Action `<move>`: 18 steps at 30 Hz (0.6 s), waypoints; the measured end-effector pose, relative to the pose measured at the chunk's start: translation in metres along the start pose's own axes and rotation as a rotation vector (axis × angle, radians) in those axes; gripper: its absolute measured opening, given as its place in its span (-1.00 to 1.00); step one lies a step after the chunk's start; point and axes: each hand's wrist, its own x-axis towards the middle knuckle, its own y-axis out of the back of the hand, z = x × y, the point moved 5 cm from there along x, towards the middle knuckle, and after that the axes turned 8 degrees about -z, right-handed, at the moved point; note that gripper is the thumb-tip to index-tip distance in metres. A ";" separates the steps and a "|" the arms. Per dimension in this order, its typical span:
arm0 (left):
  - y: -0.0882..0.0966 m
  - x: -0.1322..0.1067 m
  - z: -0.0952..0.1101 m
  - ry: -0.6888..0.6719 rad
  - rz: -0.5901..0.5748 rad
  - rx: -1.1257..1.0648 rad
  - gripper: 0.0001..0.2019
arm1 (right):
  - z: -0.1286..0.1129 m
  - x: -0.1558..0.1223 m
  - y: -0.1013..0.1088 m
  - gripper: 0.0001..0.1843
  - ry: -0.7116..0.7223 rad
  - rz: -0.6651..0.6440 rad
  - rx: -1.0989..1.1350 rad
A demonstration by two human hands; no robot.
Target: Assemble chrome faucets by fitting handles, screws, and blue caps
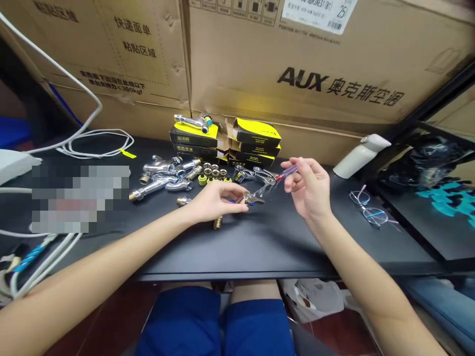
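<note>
My left hand (213, 200) is closed with thumb and fingers pinching a small faucet with a metal lever handle (257, 200); a bit of blue shows by the fingers. My right hand (310, 185) grips the purple and red handle of a screwdriver (287, 171), its shaft slanting down-left toward the lever. Whether the tip touches the lever I cannot tell. A brass threaded end (218, 222) shows below my left hand, and a chrome end (183, 201) shows left of it. Behind lie chrome faucet bodies (159, 185), yellow-based fittings (213, 174) and loose lever handles (256, 173).
Stacked yellow-black boxes (258, 131) stand at the back, one bearing a chrome faucet (193, 122). Large cardboard cartons (237, 74) rise behind. Glasses (371, 210) and a white bottle (359, 155) are on the right, white cables (100, 141) on the left.
</note>
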 end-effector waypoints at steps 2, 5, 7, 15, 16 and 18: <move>0.001 0.000 0.000 0.000 0.034 0.017 -0.56 | 0.000 0.001 0.002 -0.70 0.002 0.018 0.001; 0.002 0.000 0.000 0.021 0.073 -0.040 -0.56 | 0.001 0.003 0.004 -0.60 -0.006 0.033 0.013; 0.004 -0.001 0.001 0.055 0.123 -0.131 -0.53 | 0.003 0.005 0.006 -0.57 -0.004 0.045 0.025; 0.022 -0.002 0.010 0.024 0.340 -0.398 -0.66 | 0.012 0.008 0.010 -0.61 -0.020 0.077 -0.003; 0.024 -0.002 0.009 0.012 0.363 -0.444 -0.67 | 0.013 0.007 0.008 -0.62 -0.024 0.068 -0.027; 0.026 -0.002 0.009 -0.003 0.399 -0.508 -0.71 | 0.015 0.005 0.004 -0.66 -0.026 0.023 -0.102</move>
